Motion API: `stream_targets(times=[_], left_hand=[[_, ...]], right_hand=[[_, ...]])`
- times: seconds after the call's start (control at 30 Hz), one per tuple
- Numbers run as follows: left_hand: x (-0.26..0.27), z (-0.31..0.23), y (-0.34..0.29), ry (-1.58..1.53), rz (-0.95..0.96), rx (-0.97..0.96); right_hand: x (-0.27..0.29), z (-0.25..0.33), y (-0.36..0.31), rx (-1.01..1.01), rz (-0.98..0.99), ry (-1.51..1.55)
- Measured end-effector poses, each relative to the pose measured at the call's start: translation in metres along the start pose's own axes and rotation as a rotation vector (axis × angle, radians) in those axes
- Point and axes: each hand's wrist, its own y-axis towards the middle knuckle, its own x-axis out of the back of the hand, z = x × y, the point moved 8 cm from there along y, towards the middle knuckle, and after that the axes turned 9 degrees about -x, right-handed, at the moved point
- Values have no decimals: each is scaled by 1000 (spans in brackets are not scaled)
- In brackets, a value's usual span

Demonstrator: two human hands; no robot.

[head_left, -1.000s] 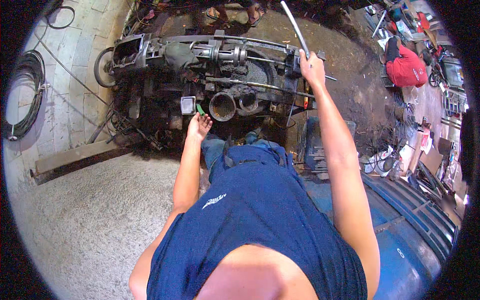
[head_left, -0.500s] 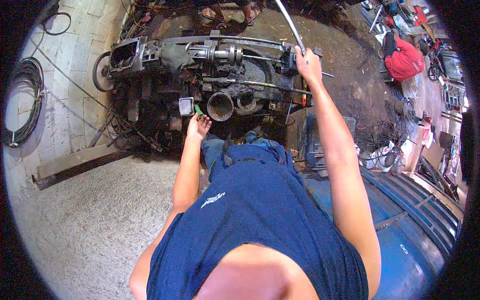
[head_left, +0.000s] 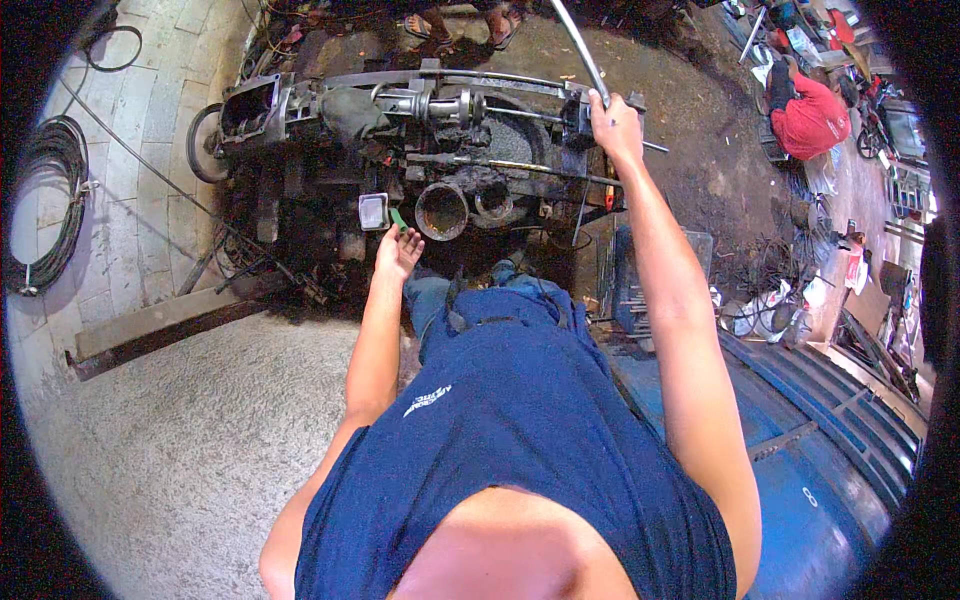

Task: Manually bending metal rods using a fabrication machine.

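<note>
My right hand (head_left: 617, 130) is closed around a long silver metal bar (head_left: 578, 45), which slants up past the machine's right end to the top edge. Low at the machine's front, my left hand (head_left: 399, 252) is turned palm up. Its curled fingertips are on a short green handle (head_left: 397, 217); the far side of that grip is hidden. Beside the handle is a small square box with a pale face (head_left: 373, 211). The dark, greasy machine (head_left: 300, 170) stretches across in front of me, with steel rods, a shaft and a dark cloth-like cover on it.
Round metal openings (head_left: 441, 212) face me under the rods. Coiled black cable (head_left: 55, 205) hangs at the left wall. A blue ridged metal panel (head_left: 790, 480) lies at right. One person in red (head_left: 808, 118) crouches far right; another's sandalled feet (head_left: 505, 30) stand beyond the machine.
Almost nothing differs. Both hands keep their places on the bar and at the green handle; the view has shifted very slightly.
</note>
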Motion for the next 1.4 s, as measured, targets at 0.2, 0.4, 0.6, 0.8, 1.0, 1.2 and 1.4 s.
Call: stream_targets(times=[0.2, 0.4, 0.6, 0.8, 1.0, 1.2, 1.4], left_hand=[[-1, 2, -2, -24, -10, 15], [0, 3, 0, 2, -17, 10], [-1, 0, -6, 29, 26, 16], [-1, -5, -13, 110, 111, -10], [5, -5, -23, 126, 177, -5], [6, -3, -25, 132, 171, 5], [10, -2, -14, 119, 93, -9]], right_hand=[[4, 1, -1, 12, -26, -19], [30, 32, -33, 313, -510, -162], [-72, 54, -81, 564, 75, 148], [-159, 54, -73, 155, 388, -98], [-174, 62, -77, 205, 482, -229], [-191, 11, -109, 347, 484, -225], [-30, 83, -87, 563, -8, 212]])
